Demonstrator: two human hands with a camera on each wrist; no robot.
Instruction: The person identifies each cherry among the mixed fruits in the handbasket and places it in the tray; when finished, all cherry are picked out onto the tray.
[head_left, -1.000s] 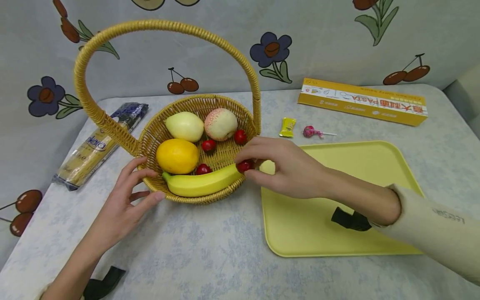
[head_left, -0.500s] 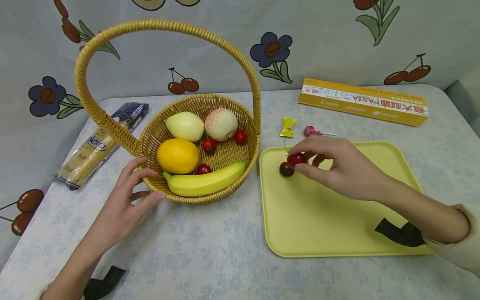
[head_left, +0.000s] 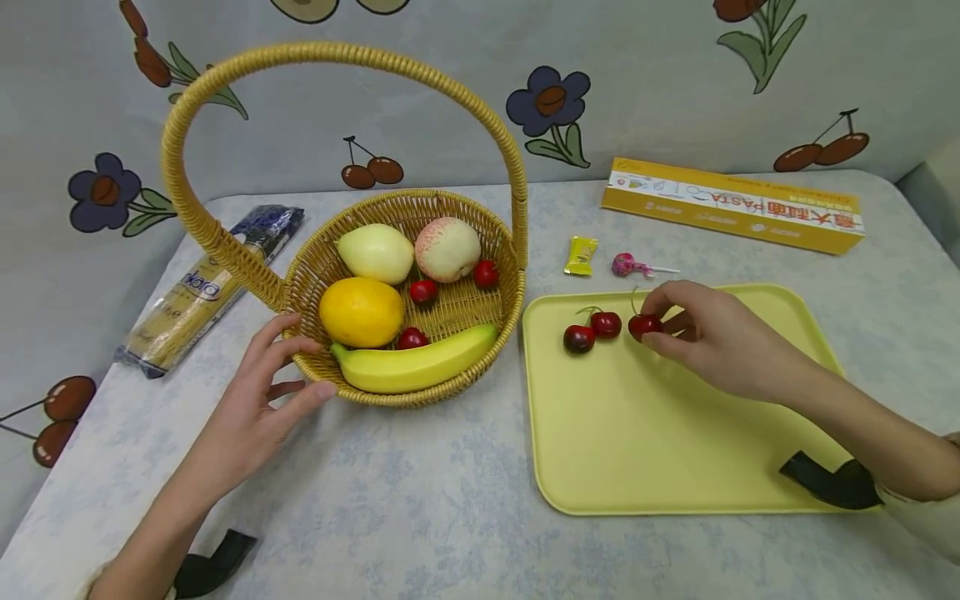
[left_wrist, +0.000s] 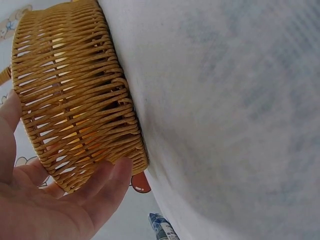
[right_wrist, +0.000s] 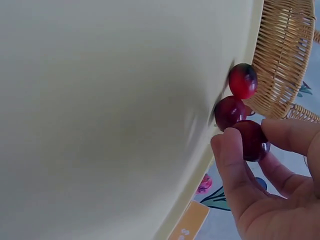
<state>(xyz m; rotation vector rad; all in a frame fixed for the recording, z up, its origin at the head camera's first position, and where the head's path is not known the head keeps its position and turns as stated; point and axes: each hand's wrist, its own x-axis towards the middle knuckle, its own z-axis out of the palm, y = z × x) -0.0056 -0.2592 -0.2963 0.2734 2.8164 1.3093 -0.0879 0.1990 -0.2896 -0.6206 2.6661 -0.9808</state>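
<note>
My right hand point(head_left: 712, 337) pinches a dark red cherry point(head_left: 645, 327) between thumb and fingertips, close over the yellow tray point(head_left: 660, 450). Two more cherries lie on the tray just left of it: a darker one point(head_left: 579, 339) and a red one point(head_left: 606, 325) with a stem. At the left, my left hand point(head_left: 258, 408) holds the near-left side of a wicker basket point(head_left: 517, 308); in the left wrist view its fingers lie against the woven wall. Inside the basket are a banana point(head_left: 416, 360), a mango-like yellow fruit point(head_left: 362, 312), a pear point(head_left: 377, 252), a peach point(head_left: 447, 248) and several cherries point(head_left: 423, 292).
The basket's tall handle point(head_left: 330, 54) arches above it. A spaghetti packet point(head_left: 187, 304) lies to its left. Behind the tray are a yellow wrapped candy point(head_left: 581, 255), a pink lollipop point(head_left: 624, 264) and a long pasta box point(head_left: 735, 208). A patterned cloth hangs at the back.
My right hand has moved from the basket's right rim over to the tray and a little farther right. Two cherries now lie visible on the tray beside it. The left hand stays at the basket.
</note>
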